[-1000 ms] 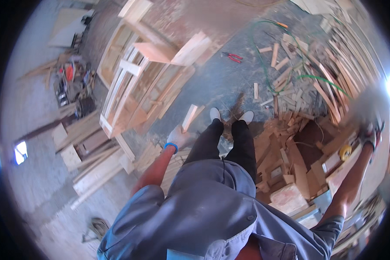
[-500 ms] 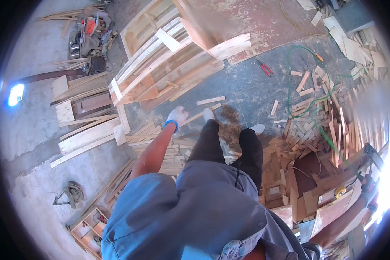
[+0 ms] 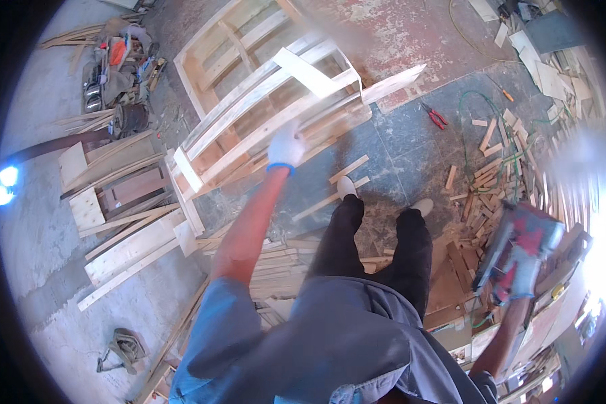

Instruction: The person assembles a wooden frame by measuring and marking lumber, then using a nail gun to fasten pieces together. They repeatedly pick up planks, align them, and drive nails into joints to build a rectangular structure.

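Left hand, white glove with blue cuff: fingers curled, resting on or gripping the long pale slats of the pale wooden slatted frame at centre-top of frame; exact grip cannot be told.

Right hand, lower right: closed around a red-and-grey power tool, blurred; kind of tool not certain.

Frame: lies tilted across upper centre, touching the left hand, well apart from the right.

Risks, as judged: loose thin slats may slide or tip under a one-handed hold; scattered short wood offcuts right of centre and a green cable at upper right lie near the white shoes, a tripping cause; the tool hangs close to the right leg.

Also: red-handled pliers, upper right.
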A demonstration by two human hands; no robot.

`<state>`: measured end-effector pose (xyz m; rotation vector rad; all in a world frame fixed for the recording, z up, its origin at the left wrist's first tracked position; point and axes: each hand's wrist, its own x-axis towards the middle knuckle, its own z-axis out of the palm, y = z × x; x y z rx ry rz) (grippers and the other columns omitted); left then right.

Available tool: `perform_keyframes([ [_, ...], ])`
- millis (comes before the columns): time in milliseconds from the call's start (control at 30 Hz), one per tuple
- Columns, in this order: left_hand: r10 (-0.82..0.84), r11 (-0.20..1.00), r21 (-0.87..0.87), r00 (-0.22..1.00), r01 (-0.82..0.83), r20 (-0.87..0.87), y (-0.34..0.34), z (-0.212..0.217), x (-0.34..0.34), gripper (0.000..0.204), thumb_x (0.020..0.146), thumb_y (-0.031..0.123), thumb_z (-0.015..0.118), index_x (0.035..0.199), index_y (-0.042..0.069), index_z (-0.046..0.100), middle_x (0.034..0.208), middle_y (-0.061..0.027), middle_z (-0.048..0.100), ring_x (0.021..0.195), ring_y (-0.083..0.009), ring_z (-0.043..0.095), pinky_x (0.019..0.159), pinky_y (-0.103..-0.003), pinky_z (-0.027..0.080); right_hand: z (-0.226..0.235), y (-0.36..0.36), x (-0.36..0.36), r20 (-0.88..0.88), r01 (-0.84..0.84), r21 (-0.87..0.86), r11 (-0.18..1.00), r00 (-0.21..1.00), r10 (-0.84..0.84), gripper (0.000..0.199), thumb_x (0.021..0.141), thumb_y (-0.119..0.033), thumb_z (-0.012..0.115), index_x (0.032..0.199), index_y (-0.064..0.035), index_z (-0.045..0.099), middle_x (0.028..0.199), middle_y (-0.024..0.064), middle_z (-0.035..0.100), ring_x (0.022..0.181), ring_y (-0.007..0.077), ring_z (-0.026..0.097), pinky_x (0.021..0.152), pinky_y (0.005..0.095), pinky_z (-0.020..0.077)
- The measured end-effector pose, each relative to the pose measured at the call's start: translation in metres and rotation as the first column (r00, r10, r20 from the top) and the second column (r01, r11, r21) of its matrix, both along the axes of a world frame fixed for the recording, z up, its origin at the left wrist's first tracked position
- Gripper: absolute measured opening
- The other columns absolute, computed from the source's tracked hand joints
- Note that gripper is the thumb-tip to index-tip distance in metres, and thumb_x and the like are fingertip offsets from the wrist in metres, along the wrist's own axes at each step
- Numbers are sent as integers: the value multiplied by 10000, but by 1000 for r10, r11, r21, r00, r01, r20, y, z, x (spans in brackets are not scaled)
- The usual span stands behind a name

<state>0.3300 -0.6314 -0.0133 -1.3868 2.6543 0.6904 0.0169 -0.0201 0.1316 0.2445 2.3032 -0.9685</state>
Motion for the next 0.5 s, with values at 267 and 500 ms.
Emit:
perform_keyframes([
  [267,-284,936,-219,959,276,-3,-28,25,-79,616,862,229,713,1440,140,517,1394,-246,543,1233,-447,557,1004,-539,497,-136,-42,142,178,-74,37,997,982,66,45,811,-90,691,846,-64,696,676,-27,592,536,108,563,460,309,409],
  [500,-222,913,-320,966,253,130,-12,-1,-119,513,821,125,748,1295,181,559,1413,-271,429,1237,-510,464,951,-584,523,-162,-79,171,351,-249,193,949,921,171,165,831,-166,659,717,-47,644,552,27,566,474,161,598,441,323,445],
])
